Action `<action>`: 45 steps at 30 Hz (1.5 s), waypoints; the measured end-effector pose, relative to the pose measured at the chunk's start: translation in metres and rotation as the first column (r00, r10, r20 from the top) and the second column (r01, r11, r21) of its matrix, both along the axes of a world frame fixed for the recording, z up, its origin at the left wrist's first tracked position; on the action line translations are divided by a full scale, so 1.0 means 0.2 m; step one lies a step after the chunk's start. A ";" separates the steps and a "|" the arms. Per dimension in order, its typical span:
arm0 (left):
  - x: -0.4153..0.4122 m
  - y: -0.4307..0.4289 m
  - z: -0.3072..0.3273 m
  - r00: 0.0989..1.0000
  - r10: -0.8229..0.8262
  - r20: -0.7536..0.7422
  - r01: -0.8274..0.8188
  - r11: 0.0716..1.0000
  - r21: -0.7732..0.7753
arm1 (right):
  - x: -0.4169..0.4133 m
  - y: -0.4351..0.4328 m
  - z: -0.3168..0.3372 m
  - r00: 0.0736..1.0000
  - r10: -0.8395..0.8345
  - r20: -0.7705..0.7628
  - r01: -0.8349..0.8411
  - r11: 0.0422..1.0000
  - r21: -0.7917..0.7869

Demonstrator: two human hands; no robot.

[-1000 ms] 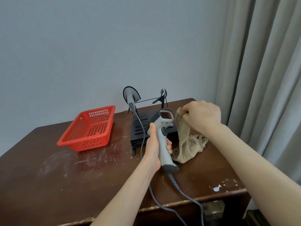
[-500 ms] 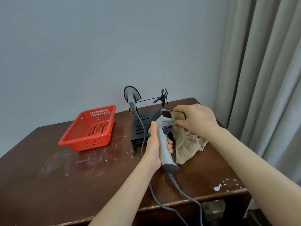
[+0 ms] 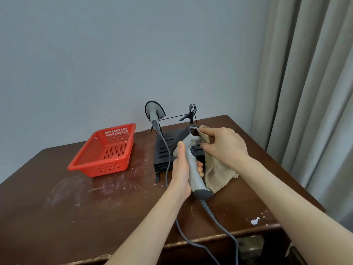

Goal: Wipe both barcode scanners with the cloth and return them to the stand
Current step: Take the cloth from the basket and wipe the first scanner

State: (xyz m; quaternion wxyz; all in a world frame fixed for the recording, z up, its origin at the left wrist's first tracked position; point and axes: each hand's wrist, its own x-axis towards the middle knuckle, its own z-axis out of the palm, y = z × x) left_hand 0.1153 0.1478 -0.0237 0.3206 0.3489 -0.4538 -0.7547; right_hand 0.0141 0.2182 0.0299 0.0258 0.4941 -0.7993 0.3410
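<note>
Both hands meet over the table (image 3: 57,217): the left hand (image 3: 181,169) is wrapped tight around the handle of a grey scanner (image 3: 193,167), thumb up along its back, fingertips showing past the front of the grip. This scanner stands nearly upright, its head tilted away, with a dark trigger, a dark cap at the base and a grey cable (image 3: 219,224) running down from it off the table edge. Closed in a pinch, the right hand (image 3: 223,146) presses a beige cloth (image 3: 215,175) against the scanner's dark window; the rest of the cloth hangs down under that hand, its lower end near or on the table, frayed at the edge. Behind the hands is the black slotted stand (image 3: 164,150), and a second scanner (image 3: 153,113) hangs on it beyond the left hand, its own cable trailing toward the person. Well left of the left hand sits a red basket (image 3: 107,150).
</note>
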 end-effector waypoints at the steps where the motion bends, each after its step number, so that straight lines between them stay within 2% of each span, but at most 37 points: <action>1: 0.00 0.00 0.00 1.000 0.012 0.002 -0.012 1.000 -0.009 | 0.01 0.00 0.02 1.000 -0.005 -0.018 0.006 1.000 0.022; 10: 0.00 0.02 -0.01 0.997 0.061 0.045 -0.057 0.995 -0.087 | -0.01 -0.02 0.07 0.995 -0.068 -0.076 0.073 0.994 0.075; 15: 0.00 0.02 -0.02 0.997 0.047 0.068 -0.039 0.993 -0.109 | -0.03 -0.01 0.08 0.984 -0.041 -0.172 0.056 0.995 0.078; 21: 0.01 0.01 -0.02 1.000 -0.012 0.025 0.013 1.000 -0.024 | -0.07 0.01 0.05 0.961 0.027 -0.277 -0.017 0.999 0.039; 29: 0.00 0.03 -0.03 0.998 -0.055 0.002 0.055 0.997 0.054 | -0.11 0.01 0.03 0.961 0.057 -0.270 -0.033 0.995 0.093; 31: 0.00 0.03 -0.04 0.998 -0.067 -0.006 0.068 0.995 0.069 | -0.13 0.01 0.04 0.968 0.086 -0.237 -0.051 0.988 0.149; 33: -0.01 0.03 -0.03 0.997 -0.066 -0.031 0.068 0.995 0.074 | -0.15 0.02 0.05 0.988 0.117 -0.103 -0.104 0.987 0.121; 35: 0.00 0.01 -0.02 0.995 -0.055 -0.078 0.061 0.995 0.080 | -0.18 0.05 0.04 0.958 0.196 0.209 -0.186 0.980 -0.069; 37: 0.01 -0.01 -0.01 0.990 -0.072 -0.123 0.082 0.993 0.084 | -0.20 0.08 0.01 0.860 0.238 0.451 -0.165 0.967 -0.197; 38: 0.01 -0.01 -0.01 0.987 -0.082 -0.139 0.094 0.993 0.077 | -0.21 0.09 -0.02 0.869 0.202 0.452 -0.141 0.976 -0.166; 40: 0.02 -0.01 -0.02 0.983 -0.099 -0.155 0.110 0.992 0.065 | -0.22 0.07 -0.06 0.944 0.065 0.323 -0.058 0.998 -0.031; 41: 0.02 -0.02 -0.02 0.981 -0.108 -0.160 0.118 0.991 0.059 | -0.22 0.06 -0.07 0.956 0.013 0.294 -0.005 1.000 -0.030; 43: 0.02 -0.02 -0.02 0.979 -0.122 -0.166 0.131 0.991 0.042 | -0.21 0.05 -0.04 0.934 -0.009 0.357 0.067 0.986 -0.151; 45: 0.02 -0.03 -0.02 0.977 -0.122 -0.174 0.129 0.991 0.030 | -0.19 0.04 -0.01 0.940 0.010 0.340 0.073 0.970 -0.231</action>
